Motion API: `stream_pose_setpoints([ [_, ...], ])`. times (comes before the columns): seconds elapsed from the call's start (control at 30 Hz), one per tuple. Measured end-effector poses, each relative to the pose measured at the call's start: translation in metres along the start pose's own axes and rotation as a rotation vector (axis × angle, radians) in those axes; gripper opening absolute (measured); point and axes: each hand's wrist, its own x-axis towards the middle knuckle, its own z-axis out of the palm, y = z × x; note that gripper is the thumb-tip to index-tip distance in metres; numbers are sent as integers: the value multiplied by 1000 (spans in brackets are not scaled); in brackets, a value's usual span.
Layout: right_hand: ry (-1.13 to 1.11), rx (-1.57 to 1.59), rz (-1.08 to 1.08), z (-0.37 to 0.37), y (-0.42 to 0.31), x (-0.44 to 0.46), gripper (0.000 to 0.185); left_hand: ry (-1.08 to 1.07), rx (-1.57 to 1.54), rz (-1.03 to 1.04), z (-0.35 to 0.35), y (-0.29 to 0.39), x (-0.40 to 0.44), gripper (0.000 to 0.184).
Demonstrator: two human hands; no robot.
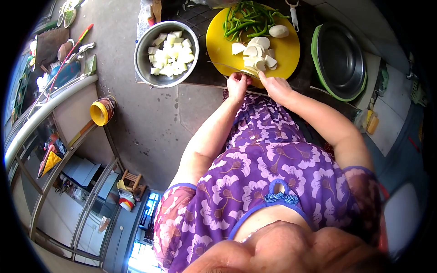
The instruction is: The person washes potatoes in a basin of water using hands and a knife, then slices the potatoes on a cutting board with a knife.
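At the near edge of the round yellow cutting board, my right hand is closed round a knife, whose thin blade points left. My left hand is closed beside the blade with fingertips pinched together; what they hold is too small to make out. White slices of a peeled vegetable lie in a loose pile just beyond the knife. Behind them are a whole pale, roundish vegetable and a heap of green pepper strips.
Left of the board stands a metal bowl holding pale cubes. A peeler lies at the back right. Farther right is a dark oval pan over a green rim. A yellow bucket sits on the floor at left.
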Motion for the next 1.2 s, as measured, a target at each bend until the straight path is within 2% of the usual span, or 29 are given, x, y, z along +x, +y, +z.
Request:
stream_pose_setpoints([
  [0.1, 1, 6, 29, 7, -5, 9, 38, 6, 13, 10, -1, 1, 3, 17],
  [0.13, 13, 42, 35, 8, -2, 13, 31, 7, 13, 12, -1, -1, 6, 17],
  [0.27, 137, 302, 110, 9, 5, 18, 22, 9, -8, -55, 2, 10, 11, 17],
  [0.37, 183, 241, 90, -8, 3, 4, 22, -56, -99, -89, -1, 9, 14, 20],
  [0.43, 345, 148, 32, -7, 10, -4, 22, -128, -248, -97, -6, 12, 8, 23],
  [0.57, 587, -51, -117, 13, 37, 2, 22, 21, -130, 94, -13, 8, 1, 28],
  [0.63, 657, -165, -173, 29, 45, 16, 25, 28, -180, 36, -12, 9, 0, 31],
  [0.7, 579, -179, -166, 33, 43, 24, 26, -6, -113, -75, -13, 12, 5, 33],
  [0.77, 599, -142, -179, 42, 42, 26, 28, -3, -111, -152, -20, 8, 14, 34],
  [0.8, 513, -36, -134, 36, 38, 18, 27, -18, -123, -172, -24, 9, 15, 33],
  [0.83, 620, 114, -133, 37, 44, 12, 31, -16, -104, -180, -27, 8, 18, 32],
  [0.9, 896, 197, 17, 27, 64, -3, 31, -19, -67, -177, -30, 9, 18, 31],
  [0.97, 1078, 212, 276, 20, 111, -16, 42, -14, -51, -177, -31, 12, 13, 35],
  [1.03, 872, -92, 722, 34, 169, -28, 69, -9, 5, -152, -35, 14, 9, 32],
  [1.07, 642, -143, 839, 52, 202, -30, 77, -2, 6, -159, -36, 15, 7, 35],
  [1.1, 371, 276, 879, 51, 226, -34, 62, 38, 21, -155, -37, 15, 6, 37],
  [1.17, 381, 348, 684, 41, 239, -47, 47, 116, 6, -145, -36, 13, 4, 40],
  [1.2, 480, 337, 601, 48, 243, -48, 40, 172, 2, -90, -32, 14, -1, 41],
])
